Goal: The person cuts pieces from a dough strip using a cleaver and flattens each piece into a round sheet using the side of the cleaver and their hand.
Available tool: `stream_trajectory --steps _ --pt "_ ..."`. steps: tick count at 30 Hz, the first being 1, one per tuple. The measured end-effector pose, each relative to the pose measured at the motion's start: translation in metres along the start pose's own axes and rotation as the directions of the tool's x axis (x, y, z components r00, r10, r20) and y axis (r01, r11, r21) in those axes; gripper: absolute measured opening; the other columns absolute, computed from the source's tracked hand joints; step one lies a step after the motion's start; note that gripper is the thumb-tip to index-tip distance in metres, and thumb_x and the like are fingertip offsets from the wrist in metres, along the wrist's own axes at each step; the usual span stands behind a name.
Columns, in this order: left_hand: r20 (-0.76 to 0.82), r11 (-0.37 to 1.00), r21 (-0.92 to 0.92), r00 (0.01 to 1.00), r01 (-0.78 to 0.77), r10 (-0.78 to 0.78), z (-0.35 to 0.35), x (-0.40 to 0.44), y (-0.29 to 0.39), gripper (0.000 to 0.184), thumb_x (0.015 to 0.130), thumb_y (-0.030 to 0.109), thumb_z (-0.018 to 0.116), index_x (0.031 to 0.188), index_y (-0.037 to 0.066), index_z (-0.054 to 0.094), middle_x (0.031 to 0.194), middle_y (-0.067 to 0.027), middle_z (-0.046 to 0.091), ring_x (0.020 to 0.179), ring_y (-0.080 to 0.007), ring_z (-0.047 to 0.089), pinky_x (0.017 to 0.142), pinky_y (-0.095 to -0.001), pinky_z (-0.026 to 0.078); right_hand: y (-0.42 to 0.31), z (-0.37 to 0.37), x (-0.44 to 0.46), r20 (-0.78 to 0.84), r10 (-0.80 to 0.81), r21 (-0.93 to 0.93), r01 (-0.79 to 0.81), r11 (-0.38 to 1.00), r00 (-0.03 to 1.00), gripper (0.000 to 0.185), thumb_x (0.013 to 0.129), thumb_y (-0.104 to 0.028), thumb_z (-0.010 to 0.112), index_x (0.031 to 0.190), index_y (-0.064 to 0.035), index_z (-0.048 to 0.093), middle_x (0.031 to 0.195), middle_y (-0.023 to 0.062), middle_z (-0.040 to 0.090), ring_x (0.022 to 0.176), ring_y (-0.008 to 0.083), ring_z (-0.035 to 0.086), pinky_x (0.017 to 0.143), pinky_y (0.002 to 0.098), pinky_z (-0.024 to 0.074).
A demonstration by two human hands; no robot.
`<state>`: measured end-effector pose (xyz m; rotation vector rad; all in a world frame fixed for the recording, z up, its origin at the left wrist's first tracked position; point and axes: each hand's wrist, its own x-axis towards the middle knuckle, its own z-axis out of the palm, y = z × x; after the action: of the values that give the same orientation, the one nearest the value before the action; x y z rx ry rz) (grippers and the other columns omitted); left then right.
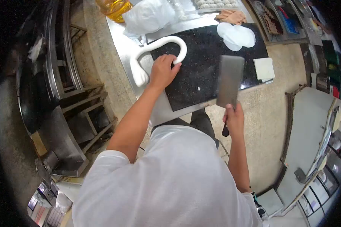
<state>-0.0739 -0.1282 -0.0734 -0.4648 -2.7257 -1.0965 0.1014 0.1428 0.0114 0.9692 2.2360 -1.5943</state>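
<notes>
One dough rope (pixel 170 39) | white, smooth | bent, one end thicker

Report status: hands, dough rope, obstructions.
Left hand on dough rope. Right hand gripping cleaver. Small white scrap on black board between hands; white discs aside.

Left hand (pixel 164 72) palm down, arm (pixel 134 119) outstretched; right hand (pixel 235 120) closed in a grip.
</notes>
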Motion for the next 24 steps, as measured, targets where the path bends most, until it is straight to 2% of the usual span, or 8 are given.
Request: stream_trajectory --steps 3,9,13,17,19,20,22,24 --pt "-0.018 0.996 -0.086 1.000 -0.008 0.007 -0.028 0.000 -0.001 0.023 0.083 0.014 0.079 0.101 0.004 0.068 0.090 -0.0133 0.065 0.079 -0.0307 0.066 0.070 -0.0409 0.054 -0.036 0.042 -0.023 0.167 -0.522 -0.626 0.499 0.599 0.836 0.014 0.100 -0.016 0.056 0.105 -0.0033 0.054 0.085 0.0200 0.066 0.068 0.0376 0.068 0.060 0.0496 0.0519" --pt "0.225 0.998 -0.051 0.974 0.036 -0.024 -0.051 -0.007 -0.022 0.024 0.087 0.014 0.071 0.107 0.003 0.067 0.098 -0.0163 0.064 0.092 -0.0390 0.065 0.081 -0.0457 0.053 -0.071 0.108 -0.016 0.370 -0.322 -0.693 0.490 0.528 0.871 0.018 0.104 -0.018 0.041 0.107 -0.0038 0.051 0.099 0.0261 0.067 0.089 0.0467 0.067 0.078 0.0558 0.0529" --pt "0.058 0.982 -0.191 0.998 -0.003 0.015 -0.050 -0.001 -0.024 0.022 0.095 0.021 0.058 0.100 0.002 0.067 0.094 -0.0172 0.064 0.092 -0.0422 0.063 0.083 -0.0476 0.053 -0.053 0.085 -0.017 0.362 -0.236 -0.711 0.431 0.555 0.902 0.024 0.106 -0.021 0.035 0.110 -0.0031 0.051 0.101 0.0264 0.067 0.091 0.0473 0.067 0.079 0.0540 0.0533" --pt "0.281 0.996 0.053 0.958 -0.070 0.053 -0.063 -0.003 -0.006 0.035 0.099 0.030 0.058 0.081 0.002 0.065 0.074 -0.0143 0.059 0.078 -0.0406 0.059 0.072 -0.0490 0.050 0.002 0.037 -0.051 0.239 -0.156 -0.519 0.262 0.813 0.958 0.022 0.100 -0.019 0.055 0.112 -0.0002 0.057 0.096 0.0264 0.070 0.089 0.0477 0.067 0.076 0.0520 0.0524" --pt "0.726 0.907 0.245 0.685 -0.342 0.062 -0.056 -0.008 0.021 0.034 0.098 0.038 0.060 0.099 0.006 0.071 0.098 -0.0144 0.068 0.101 -0.0382 0.063 0.089 -0.0495 0.051 0.041 0.015 -0.067 0.116 -0.119 -0.299 0.149 0.943 0.986 0.026 0.095 -0.021 0.066 0.108 0.0015 0.061 0.090 0.0232 0.072 0.080 0.0391 0.071 0.072 0.0456 0.0537" --pt "0.728 0.905 0.249 0.683 -0.345 0.060 -0.045 -0.020 0.030 0.034 0.098 0.038 0.060 0.099 0.006 0.071 0.098 -0.0144 0.068 0.101 -0.0382 0.063 0.089 -0.0495 0.051 0.057 -0.001 -0.077 0.117 -0.120 -0.293 0.150 0.944 0.986 0.026 0.095 -0.021 0.066 0.108 0.0015 0.061 0.090 0.0232 0.072 0.080 0.0391 0.071 0.072 0.0456 0.0537" --pt "0.555 0.680 0.205 0.656 -0.704 0.512 -0.014 -0.038 0.046 0.043 0.102 0.046 0.054 0.133 0.017 0.065 0.141 -0.0150 0.057 0.136 -0.0353 0.047 0.114 -0.0610 0.032 0.065 -0.030 -0.088 -0.055 -0.076 -0.116 0.069 0.991 0.996 0.029 0.097 -0.027 0.068 0.103 0.0011 0.064 0.084 0.0145 0.071 0.071 0.0237 0.068 0.066 0.0363 0.0534" --pt "0.615 0.730 0.203 0.665 -0.653 0.424 0.010 -0.029 0.062 0.054 0.101 0.054 0.049 0.145 0.022 0.053 0.154 -0.0125 0.042 0.146 -0.0360 0.032 0.118 -0.0651 0.018 0.061 -0.064 -0.082 -0.144 -0.133 0.033 0.139 0.990 0.981 0.026 0.100 -0.025 0.065 0.106 -0.0003 0.063 0.082 0.0083 0.066 0.067 0.0168 0.063 0.062 0.0311 0.0503"
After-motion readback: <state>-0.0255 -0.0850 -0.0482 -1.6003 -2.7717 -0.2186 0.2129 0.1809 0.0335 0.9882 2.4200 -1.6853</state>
